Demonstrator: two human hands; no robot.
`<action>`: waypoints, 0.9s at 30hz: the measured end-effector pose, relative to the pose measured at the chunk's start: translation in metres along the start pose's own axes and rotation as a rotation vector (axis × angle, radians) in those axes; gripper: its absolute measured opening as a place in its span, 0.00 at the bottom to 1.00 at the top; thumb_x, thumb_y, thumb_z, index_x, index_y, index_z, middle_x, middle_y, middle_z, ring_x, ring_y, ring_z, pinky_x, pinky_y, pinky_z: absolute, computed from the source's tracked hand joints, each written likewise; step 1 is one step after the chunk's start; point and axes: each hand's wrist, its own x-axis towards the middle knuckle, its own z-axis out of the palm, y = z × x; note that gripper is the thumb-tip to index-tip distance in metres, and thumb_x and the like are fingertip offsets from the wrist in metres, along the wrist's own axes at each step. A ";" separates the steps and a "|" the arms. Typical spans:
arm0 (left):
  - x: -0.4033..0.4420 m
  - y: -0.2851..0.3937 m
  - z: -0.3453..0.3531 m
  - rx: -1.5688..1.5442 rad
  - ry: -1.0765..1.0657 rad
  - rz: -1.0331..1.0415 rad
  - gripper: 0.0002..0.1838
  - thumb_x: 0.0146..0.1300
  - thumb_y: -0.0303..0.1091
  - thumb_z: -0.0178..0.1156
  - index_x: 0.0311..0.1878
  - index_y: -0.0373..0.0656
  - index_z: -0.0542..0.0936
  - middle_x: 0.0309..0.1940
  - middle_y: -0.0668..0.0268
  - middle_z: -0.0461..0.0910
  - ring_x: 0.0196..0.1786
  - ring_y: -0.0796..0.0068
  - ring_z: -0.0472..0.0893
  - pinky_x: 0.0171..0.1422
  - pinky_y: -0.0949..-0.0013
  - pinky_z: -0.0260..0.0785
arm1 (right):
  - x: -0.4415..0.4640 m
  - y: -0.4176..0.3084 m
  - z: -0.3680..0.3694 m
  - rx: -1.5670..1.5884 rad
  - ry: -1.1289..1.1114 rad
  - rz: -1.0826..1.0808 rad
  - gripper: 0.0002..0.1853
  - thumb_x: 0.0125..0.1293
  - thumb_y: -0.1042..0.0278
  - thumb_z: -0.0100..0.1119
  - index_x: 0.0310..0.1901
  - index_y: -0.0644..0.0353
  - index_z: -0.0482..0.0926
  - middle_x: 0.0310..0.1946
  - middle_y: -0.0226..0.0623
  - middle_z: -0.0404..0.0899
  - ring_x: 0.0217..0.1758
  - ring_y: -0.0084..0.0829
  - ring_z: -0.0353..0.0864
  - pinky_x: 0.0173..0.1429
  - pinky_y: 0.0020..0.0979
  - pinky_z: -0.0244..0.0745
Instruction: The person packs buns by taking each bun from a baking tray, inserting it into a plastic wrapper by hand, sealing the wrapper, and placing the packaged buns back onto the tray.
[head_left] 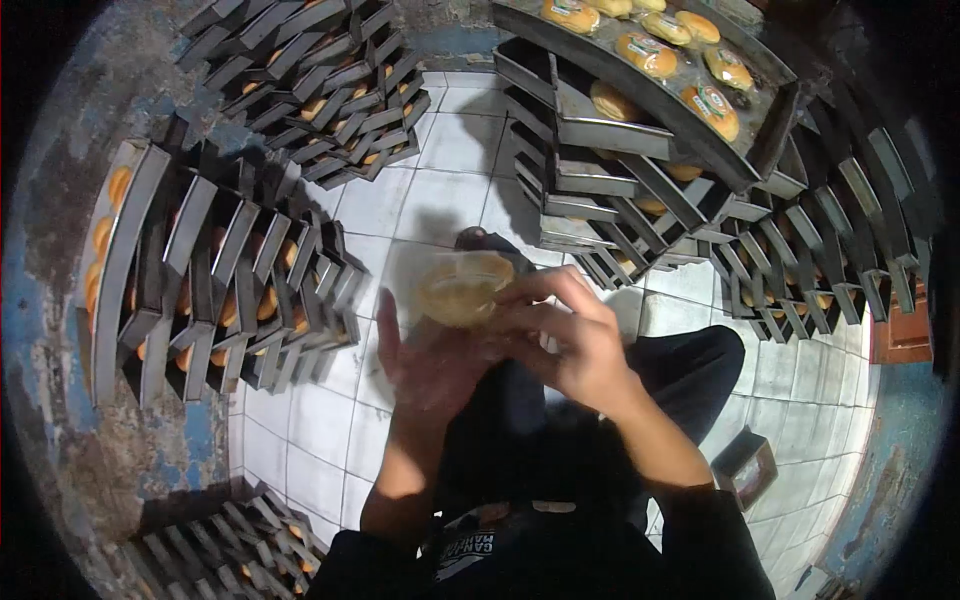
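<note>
A pale yellow round bun (pixel 460 290) in what looks like a clear plastic bag is in front of me, smeared by motion. At its right edge, the bent fingers of my right hand (pixel 570 340) are pinched on the bagged bun. My left hand (pixel 430 360) lies just below it, palm turned up and thumb stretched away to the left. Its other fingers are blurred and partly behind the bun, so contact there is unclear.
Stacked metal trays of buns (pixel 215 270) stand on the left, with another stack (pixel 320 90) at the back. At the upper right, a top tray (pixel 640 115) carries wrapped, labelled buns. More stacks (pixel 820 250) stand behind it. A small box (pixel 745 468) is on the tiled floor (pixel 440 140).
</note>
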 end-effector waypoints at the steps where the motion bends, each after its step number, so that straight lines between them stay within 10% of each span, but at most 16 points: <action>1: -0.009 0.003 -0.002 0.005 0.004 -0.006 0.37 0.78 0.60 0.56 0.80 0.45 0.70 0.80 0.47 0.65 0.80 0.47 0.69 0.81 0.36 0.64 | 0.004 0.001 0.001 0.148 0.048 -0.011 0.13 0.60 0.77 0.76 0.47 0.63 0.88 0.48 0.38 0.87 0.51 0.39 0.88 0.57 0.35 0.82; 5: -0.028 0.016 -0.040 1.218 0.450 0.458 0.26 0.77 0.31 0.61 0.75 0.35 0.74 0.69 0.55 0.79 0.72 0.63 0.77 0.76 0.58 0.73 | -0.013 0.024 0.000 0.222 0.004 0.342 0.08 0.66 0.80 0.69 0.46 0.66 0.87 0.39 0.39 0.92 0.43 0.30 0.92 0.53 0.30 0.84; 9: -0.030 0.007 -0.040 1.300 0.423 0.369 0.18 0.69 0.24 0.70 0.62 0.35 0.83 0.51 0.63 0.88 0.51 0.74 0.86 0.55 0.68 0.80 | -0.025 0.038 0.011 0.186 -0.044 0.478 0.06 0.68 0.78 0.70 0.45 0.66 0.88 0.39 0.36 0.92 0.43 0.26 0.91 0.53 0.29 0.83; 21: -0.037 0.020 -0.032 1.249 0.424 0.266 0.05 0.70 0.24 0.70 0.39 0.36 0.82 0.38 0.66 0.86 0.44 0.78 0.83 0.52 0.69 0.75 | -0.043 0.040 -0.012 0.636 0.004 0.847 0.08 0.72 0.72 0.74 0.45 0.66 0.87 0.38 0.38 0.93 0.40 0.21 0.91 0.48 0.25 0.85; 27: -0.055 0.012 -0.045 1.323 0.337 0.307 0.08 0.72 0.28 0.71 0.37 0.41 0.80 0.32 0.70 0.80 0.36 0.82 0.78 0.42 0.75 0.69 | -0.086 0.049 -0.001 0.382 0.004 0.637 0.06 0.66 0.73 0.78 0.42 0.65 0.91 0.36 0.34 0.93 0.37 0.15 0.87 0.44 0.23 0.81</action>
